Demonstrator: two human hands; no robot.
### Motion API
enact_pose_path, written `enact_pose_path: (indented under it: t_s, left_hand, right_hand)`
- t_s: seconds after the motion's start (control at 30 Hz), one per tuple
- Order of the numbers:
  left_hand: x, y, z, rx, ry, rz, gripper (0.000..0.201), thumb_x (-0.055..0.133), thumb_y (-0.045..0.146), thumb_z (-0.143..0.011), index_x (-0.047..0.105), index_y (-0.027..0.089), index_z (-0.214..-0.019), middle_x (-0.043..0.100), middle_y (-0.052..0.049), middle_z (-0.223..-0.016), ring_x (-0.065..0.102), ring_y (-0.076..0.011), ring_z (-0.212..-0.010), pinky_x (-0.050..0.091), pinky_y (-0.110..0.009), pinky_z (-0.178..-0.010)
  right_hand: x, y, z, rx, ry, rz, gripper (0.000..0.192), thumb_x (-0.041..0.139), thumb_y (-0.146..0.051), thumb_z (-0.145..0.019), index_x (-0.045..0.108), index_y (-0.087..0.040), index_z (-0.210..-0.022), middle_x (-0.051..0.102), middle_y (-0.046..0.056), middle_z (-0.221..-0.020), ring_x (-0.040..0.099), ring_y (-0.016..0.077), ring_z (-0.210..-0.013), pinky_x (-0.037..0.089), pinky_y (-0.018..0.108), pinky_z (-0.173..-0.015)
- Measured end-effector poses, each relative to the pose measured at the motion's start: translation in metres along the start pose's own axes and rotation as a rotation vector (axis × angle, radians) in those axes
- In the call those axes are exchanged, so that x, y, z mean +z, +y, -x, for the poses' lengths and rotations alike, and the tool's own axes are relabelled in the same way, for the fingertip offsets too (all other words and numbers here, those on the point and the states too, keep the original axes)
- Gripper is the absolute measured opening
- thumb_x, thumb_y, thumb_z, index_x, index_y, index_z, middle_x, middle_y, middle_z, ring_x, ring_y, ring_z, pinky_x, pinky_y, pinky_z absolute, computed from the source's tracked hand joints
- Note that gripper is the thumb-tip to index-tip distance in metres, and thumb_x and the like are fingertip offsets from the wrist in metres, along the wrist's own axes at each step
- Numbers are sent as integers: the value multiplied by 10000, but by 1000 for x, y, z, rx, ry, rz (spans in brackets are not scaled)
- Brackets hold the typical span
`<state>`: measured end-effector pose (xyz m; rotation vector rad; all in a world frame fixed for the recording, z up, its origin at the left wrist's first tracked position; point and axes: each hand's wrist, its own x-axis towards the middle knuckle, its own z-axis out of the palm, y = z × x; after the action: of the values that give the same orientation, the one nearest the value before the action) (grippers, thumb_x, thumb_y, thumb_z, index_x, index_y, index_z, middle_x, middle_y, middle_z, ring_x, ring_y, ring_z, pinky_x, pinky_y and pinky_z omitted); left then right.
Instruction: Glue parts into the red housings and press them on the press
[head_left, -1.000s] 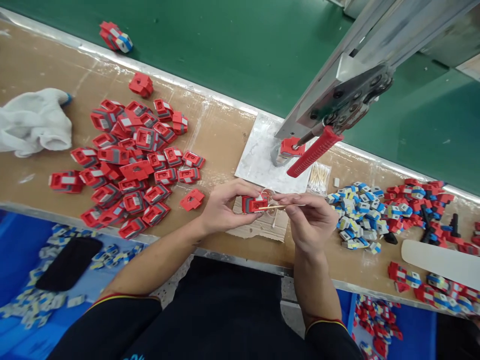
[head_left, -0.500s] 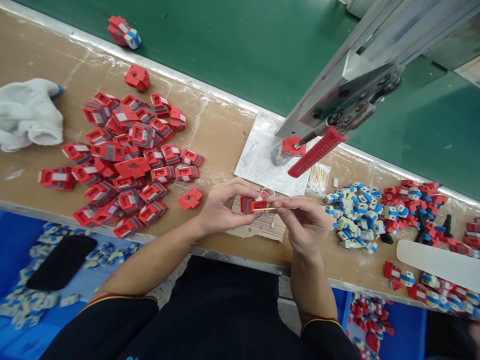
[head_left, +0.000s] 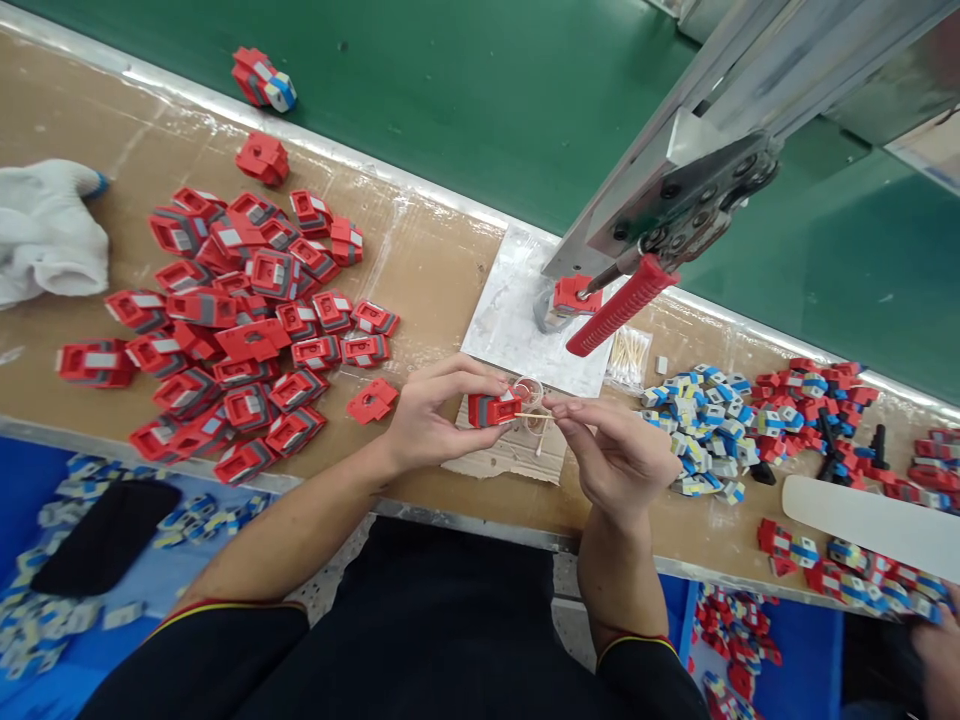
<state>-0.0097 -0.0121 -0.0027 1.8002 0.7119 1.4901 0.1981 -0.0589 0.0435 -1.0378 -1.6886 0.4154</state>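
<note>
Left hand: the left hand (head_left: 431,420) is closed around a small red and grey plastic part (head_left: 493,408), pinched between thumb and fingertips just above the bench edge.
Right hand: the right hand (head_left: 615,455) is closed on a thin wooden stick (head_left: 534,416), which lies level with its tip at the red part's 3 o'clock side; whether the tip touches the part is hard to tell.
Held part: it sits at the centre of the view, over a scrap of cardboard (head_left: 510,455), with a small clear cup (head_left: 529,392) just behind it at 1 o'clock.
Pile of red parts: a heap of like red parts (head_left: 232,320) lies at 9 o'clock of the left hand, well apart from it.
Blue and white pieces: a heap of small blue and white pieces (head_left: 701,425) lies at 3 o'clock of the right hand, near it.
Press: a lever press with a red handle (head_left: 619,305) stands at 1 o'clock, over a red part on a grey plate (head_left: 506,315).
Swabs: a packet of cotton swabs (head_left: 628,352) lies just right of the plate.
Glove: a white glove (head_left: 45,235) lies at the far 9 o'clock edge.
Belt: a green conveyor belt (head_left: 465,90) runs along 12 o'clock.
</note>
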Motion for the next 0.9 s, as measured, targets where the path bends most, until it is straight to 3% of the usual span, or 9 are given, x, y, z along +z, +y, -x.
enact_pose_path:
  t_s: [0.27, 0.9]
  left_hand:
    - [-2, 3, 0, 16, -37, -48, 315, 838, 103, -776, 775, 204, -1068, 789, -68, -997, 781, -169, -865, 653, -267, -785]
    - [-1, 5, -2, 12, -28, -88, 277, 846, 134, -791, 780, 206, -1050, 757, -41, -940, 767, -149, -820, 655, -250, -763]
  right_hand:
    - [5, -7, -3, -79, -14, 0, 424, 748, -23, -890, 771, -280, -1227, 861, 24, -996, 844, 209, -859, 729, 314, -753]
    - [-1, -3, -3, -158, -53, 99, 511, 742, 12, -879, 736, -273, -1303, 858, 48, -1037, 843, 206, -889, 726, 305, -788]
